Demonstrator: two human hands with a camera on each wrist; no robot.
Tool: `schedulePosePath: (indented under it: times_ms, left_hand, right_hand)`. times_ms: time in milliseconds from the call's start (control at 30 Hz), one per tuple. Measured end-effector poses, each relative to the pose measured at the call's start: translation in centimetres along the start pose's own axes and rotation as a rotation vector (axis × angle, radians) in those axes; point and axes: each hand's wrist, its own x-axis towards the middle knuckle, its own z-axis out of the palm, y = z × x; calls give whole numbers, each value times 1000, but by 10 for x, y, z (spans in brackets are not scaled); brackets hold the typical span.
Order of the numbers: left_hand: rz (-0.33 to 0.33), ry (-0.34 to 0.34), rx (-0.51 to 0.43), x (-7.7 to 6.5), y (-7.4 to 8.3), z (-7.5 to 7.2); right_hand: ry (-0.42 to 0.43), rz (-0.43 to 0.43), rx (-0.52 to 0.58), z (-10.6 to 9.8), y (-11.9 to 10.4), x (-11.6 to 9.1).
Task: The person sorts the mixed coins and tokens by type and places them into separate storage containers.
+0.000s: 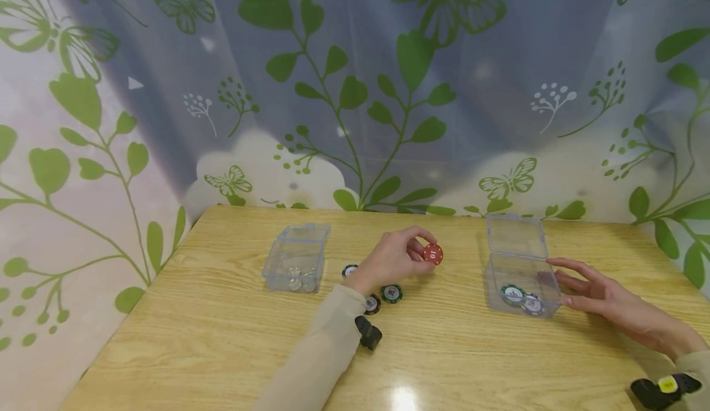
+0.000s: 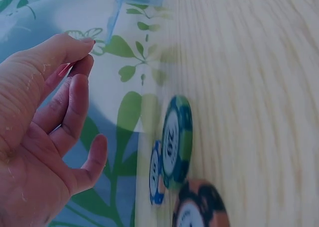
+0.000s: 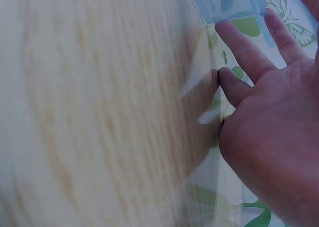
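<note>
1. Box (image 1: 276, 258) of clear plastic stands well to the left of the left hand (image 1: 392, 256). Its lid (image 1: 304, 233) is tipped back, presumably for easy reach, and silvery coins (image 1: 294, 283) lie on its floor.
2. Just left of the left hand lies a blue chip (image 1: 350, 270), partly covered by it. On the hand's near side, a dark chip (image 1: 373, 304) peeks out past the sleeve (image 1: 327, 349), which blocks part of it; a green chip (image 1: 391, 293) marked 20 lies beside that.
3. The left hand pinches a red chip (image 1: 433, 254) marked 10 above the table (image 1: 444, 355), out at its right end; holding the edge probably keeps the face uncovered.
4. Between the hands stands a second box (image 1: 496, 270), lid up on the far side, holding a green-rimmed chip (image 1: 513, 295) and a blue-rimmed chip (image 1: 533, 304). Its left wall separates them from the red chip.
5. The right hand (image 1: 612, 297), fingers spread, sits at that box's right wall, likely steadying it; how firmly it presses cannot be told. Beyond both hands hangs a patterned curtain (image 1: 355, 121).
</note>
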Motion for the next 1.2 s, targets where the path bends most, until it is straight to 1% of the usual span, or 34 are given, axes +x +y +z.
schedulePosePath:
  times_ms: [267, 467, 833, 1200]
  left_hand:
    - [19, -5, -46, 2, 8, 8]
    - [33, -6, -41, 4, 15, 12]
    - [48, -27, -113, 10, 19, 27]
    - [53, -60, -110, 16, 27, 41]
  right_hand:
    - [-11, -31, 35, 0, 1, -1]
    - [-8, -26, 22, -1, 1, -1]
    - [-9, -24, 37, -1, 0, -1]
    - [1, -25, 24, 0, 0, -2]
